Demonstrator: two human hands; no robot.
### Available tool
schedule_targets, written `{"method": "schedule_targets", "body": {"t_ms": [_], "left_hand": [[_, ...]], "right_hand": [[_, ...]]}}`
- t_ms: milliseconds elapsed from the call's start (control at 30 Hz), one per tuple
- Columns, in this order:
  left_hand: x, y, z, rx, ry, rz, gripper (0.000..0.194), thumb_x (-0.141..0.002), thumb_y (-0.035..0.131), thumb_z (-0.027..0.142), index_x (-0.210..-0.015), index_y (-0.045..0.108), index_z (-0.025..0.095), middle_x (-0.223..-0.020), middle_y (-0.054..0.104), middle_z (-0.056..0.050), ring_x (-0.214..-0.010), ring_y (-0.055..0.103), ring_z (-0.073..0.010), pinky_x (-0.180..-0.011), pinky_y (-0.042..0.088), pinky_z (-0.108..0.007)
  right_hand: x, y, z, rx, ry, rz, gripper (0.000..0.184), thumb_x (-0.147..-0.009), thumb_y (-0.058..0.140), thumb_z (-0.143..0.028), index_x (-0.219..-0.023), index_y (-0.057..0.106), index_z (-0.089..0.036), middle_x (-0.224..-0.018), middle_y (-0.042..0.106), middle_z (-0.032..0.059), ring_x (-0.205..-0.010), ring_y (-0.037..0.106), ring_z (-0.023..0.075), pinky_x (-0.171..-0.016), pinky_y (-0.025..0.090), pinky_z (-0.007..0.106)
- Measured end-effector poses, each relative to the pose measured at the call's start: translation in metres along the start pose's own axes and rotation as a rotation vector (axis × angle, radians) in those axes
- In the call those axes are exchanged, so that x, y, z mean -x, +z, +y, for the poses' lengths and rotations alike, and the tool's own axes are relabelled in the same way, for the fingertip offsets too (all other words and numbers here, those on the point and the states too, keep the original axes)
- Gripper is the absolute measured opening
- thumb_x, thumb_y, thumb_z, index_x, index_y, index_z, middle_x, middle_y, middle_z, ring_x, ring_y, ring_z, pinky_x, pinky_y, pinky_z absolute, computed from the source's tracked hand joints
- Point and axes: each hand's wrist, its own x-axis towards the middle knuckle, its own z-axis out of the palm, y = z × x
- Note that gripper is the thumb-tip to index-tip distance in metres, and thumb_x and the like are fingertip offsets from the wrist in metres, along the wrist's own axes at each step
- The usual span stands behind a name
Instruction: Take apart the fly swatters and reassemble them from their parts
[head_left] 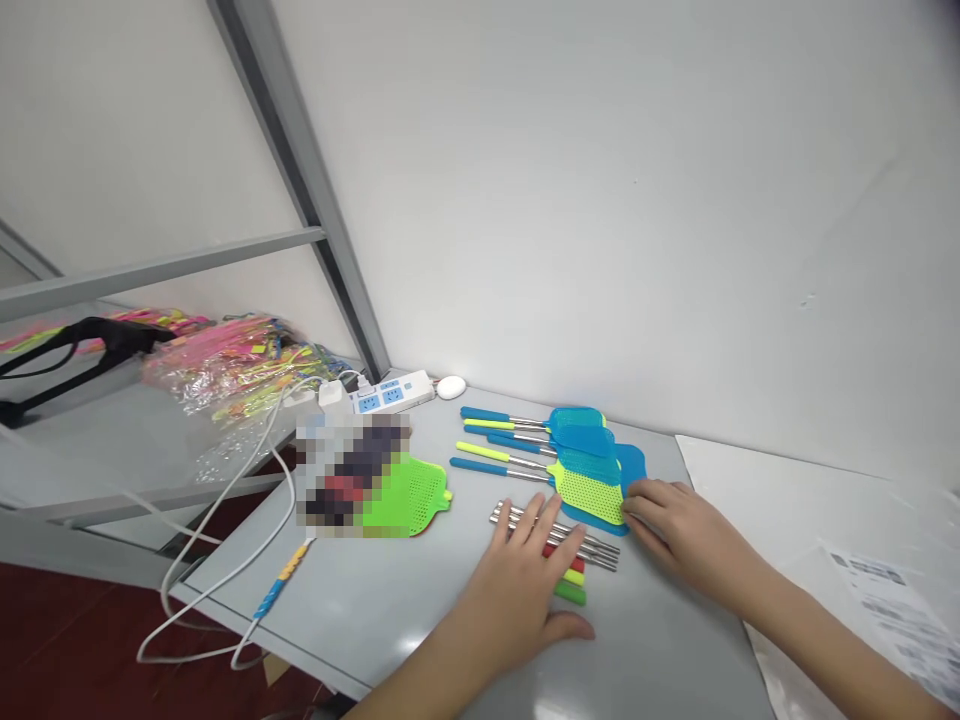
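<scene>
My left hand (pixel 521 575) lies with its fingers spread over a row of thin metal telescopic rods (pixel 600 556). Red, yellow and green grips (pixel 571 592) stick out beside its thumb, partly covered by the hand. My right hand (pixel 686 535) has its fingers bent together at the right edge of a yellow fly swatter (pixel 592 492), whose mesh head lies over a blue one. Several more blue and yellow fly swatters (pixel 577 437) overlap behind it, with their handles pointing left.
Green swatter heads (pixel 412 495) lie on the left of the grey table (pixel 360 600), next to a pixelated patch. A power strip (pixel 394 393) with white cables and a white round object (pixel 451 387) sit by the wall. Plastic-bagged colourful items (pixel 232 360) fill the left shelf. White sheeting (pixel 810 560) lies at right.
</scene>
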Motion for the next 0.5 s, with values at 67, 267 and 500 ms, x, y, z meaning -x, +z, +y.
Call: {"method": "schedule_targets", "body": {"t_ms": [67, 267, 500], "left_hand": [[-0.002, -0.001, -0.003, 0.01, -0.002, -0.042, 0.077, -0.083, 0.053, 0.068, -0.147, 0.035, 0.03, -0.155, 0.033, -0.012, -0.143, 0.029, -0.0335, -0.112, 0.026, -0.061], [-0.01, -0.011, -0.009, 0.096, -0.077, -0.115, 0.063, -0.086, 0.053, 0.065, -0.139, 0.044, 0.033, -0.144, 0.05, -0.006, -0.135, 0.041, -0.0289, -0.114, 0.02, -0.062], [-0.007, -0.011, -0.01, 0.188, -0.11, -0.07, 0.063, -0.086, 0.048, 0.069, -0.137, 0.046, 0.032, -0.14, 0.054, -0.004, -0.134, 0.041, -0.0259, -0.117, 0.015, -0.057]], "right_hand": [[-0.012, 0.0, 0.004, -0.036, -0.022, -0.013, 0.024, -0.099, 0.041, -0.022, -0.093, 0.064, -0.02, -0.096, 0.063, 0.0067, -0.08, 0.06, 0.0169, -0.073, 0.044, 0.033], [-0.068, 0.003, 0.018, -0.127, -0.055, -0.049, 0.025, -0.099, 0.042, -0.026, -0.093, 0.066, -0.02, -0.098, 0.063, 0.0073, -0.083, 0.059, 0.0185, -0.077, 0.044, 0.034], [-0.148, 0.027, 0.027, -0.136, -0.038, -0.057, 0.022, -0.095, 0.051, -0.031, -0.111, 0.062, -0.019, -0.11, 0.061, 0.0102, -0.104, 0.057, 0.022, -0.088, 0.042, 0.033]]}}
